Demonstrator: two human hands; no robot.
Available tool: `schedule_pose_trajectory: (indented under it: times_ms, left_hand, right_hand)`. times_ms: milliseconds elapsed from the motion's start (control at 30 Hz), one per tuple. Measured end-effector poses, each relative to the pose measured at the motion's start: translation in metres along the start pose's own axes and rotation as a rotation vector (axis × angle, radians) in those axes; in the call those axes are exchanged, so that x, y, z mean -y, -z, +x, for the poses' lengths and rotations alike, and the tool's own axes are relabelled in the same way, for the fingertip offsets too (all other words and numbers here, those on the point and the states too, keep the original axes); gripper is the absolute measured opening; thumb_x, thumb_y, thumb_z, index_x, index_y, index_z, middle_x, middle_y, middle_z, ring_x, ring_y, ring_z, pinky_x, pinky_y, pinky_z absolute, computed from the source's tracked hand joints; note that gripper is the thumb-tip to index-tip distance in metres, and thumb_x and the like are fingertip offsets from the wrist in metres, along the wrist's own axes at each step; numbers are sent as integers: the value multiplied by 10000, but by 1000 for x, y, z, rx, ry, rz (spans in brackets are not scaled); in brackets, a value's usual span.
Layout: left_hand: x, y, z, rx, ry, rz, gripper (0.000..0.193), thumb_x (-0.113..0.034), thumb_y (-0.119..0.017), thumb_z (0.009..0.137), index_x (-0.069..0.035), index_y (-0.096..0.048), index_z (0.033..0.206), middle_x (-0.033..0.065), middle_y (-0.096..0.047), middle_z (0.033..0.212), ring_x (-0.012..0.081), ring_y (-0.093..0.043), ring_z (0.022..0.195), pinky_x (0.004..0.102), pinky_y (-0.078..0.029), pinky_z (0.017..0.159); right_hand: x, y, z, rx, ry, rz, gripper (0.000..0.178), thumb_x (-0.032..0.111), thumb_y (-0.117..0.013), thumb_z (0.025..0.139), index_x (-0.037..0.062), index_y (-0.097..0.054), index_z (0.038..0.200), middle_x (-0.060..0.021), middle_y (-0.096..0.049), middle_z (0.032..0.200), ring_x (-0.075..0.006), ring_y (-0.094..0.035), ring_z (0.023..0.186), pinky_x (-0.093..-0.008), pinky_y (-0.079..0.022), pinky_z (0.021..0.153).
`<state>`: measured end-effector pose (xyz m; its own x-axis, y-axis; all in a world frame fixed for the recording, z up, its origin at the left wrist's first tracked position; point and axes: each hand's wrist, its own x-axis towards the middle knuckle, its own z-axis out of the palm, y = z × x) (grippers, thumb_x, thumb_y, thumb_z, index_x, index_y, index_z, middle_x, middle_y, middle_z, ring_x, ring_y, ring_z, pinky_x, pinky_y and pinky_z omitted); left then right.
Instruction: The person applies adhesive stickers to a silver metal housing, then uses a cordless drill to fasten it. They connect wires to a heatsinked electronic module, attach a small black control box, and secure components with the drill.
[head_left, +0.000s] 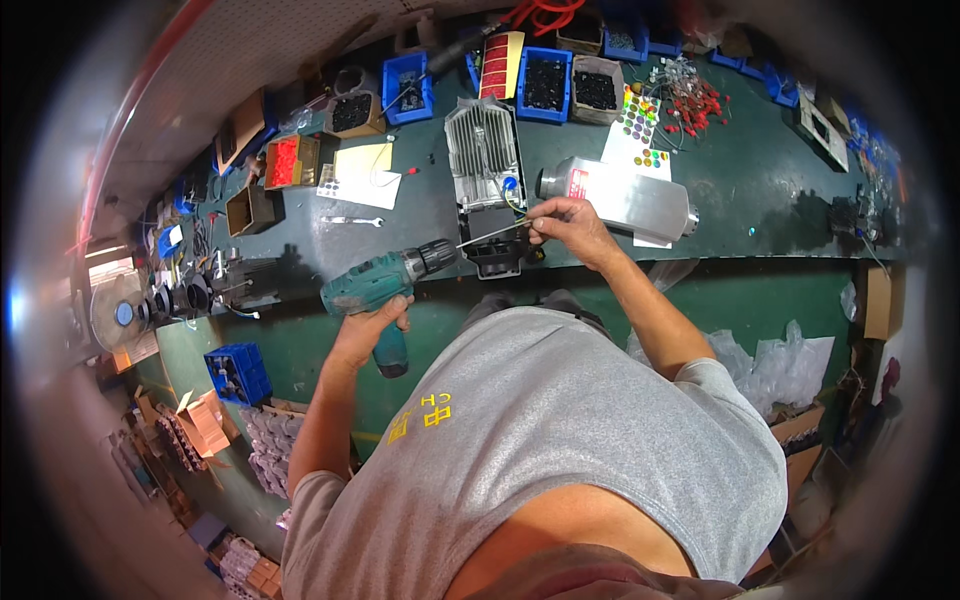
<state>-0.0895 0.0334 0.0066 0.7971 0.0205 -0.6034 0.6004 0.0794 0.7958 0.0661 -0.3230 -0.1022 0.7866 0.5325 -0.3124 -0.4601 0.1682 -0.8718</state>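
My left hand (375, 325) is wrapped round the grip of a teal cordless drill (365, 285), whose chuck points right. A long thin driver bit (487, 236) runs from the chuck to my right hand (570, 225). There my right fingers are pinched together at the bit's tip; whatever they hold is too small or hidden to name. Under the bit stands a finned grey metal housing (482, 140) with a black lower end and a blue round part (510, 184). Right of it, near my right hand, lies a silver metal cylinder casing (630, 197).
Blue bins (545, 84) and boxes of small black parts line the bench's back. A wrench (352, 221) and paper sheets (362, 178) lie at left, beside a box of red parts (291, 161). Red-tipped wires (690, 100) are heaped at back right. A blue crate (238, 373) stands lower left.
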Motion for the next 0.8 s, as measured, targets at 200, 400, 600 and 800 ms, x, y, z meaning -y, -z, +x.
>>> schedule_pose_trajectory:
  times_ms: [200, 400, 600, 800]
  left_hand:
    - [-41, 7, 1, -18, -119, 377, 290, -281, -778, 937, -45, -680, 1074, 21, -649, 878, 113, -600, 756, 291, -509, 697]
    - [-96, -4, 12, 16, -167, 663, 421, -266, -786, 931, -40, -673, 1268, 41, -706, 1132, 125, -615, 1035, 301, -513, 935]
    - [-107, -7, 26, 8, -195, 752, 354, -294, -789, 929, -47, -686, 1160, -7, -652, 920, 107, -587, 836, 290, -516, 737]
    - [-129, -22, 25, 58, -245, 824, 404, -278, -804, 910, -36, -682, 1208, 27, -703, 1008, 137, -613, 936, 327, -529, 872]
  right_hand:
    - [-12, -14, 38, -57, 196, -383, 175, 63, -714, 905, -4, -739, 1065, -99, -715, 934, -213, -701, 862, -340, -571, 812]
    - [-33, -33, 69, -145, 502, -739, 217, 45, -687, 874, 71, -750, 1080, -147, -712, 964, -331, -671, 914, -398, -542, 831]
    - [-43, -40, 60, -174, 473, -719, 312, -9, -649, 876, 77, -714, 1168, -134, -740, 984, -327, -654, 909, -414, -531, 840]
    - [-45, -39, 53, -165, 471, -625, 313, -22, -629, 881, 50, -697, 1178, -128, -748, 1014, -326, -648, 945, -407, -524, 874]
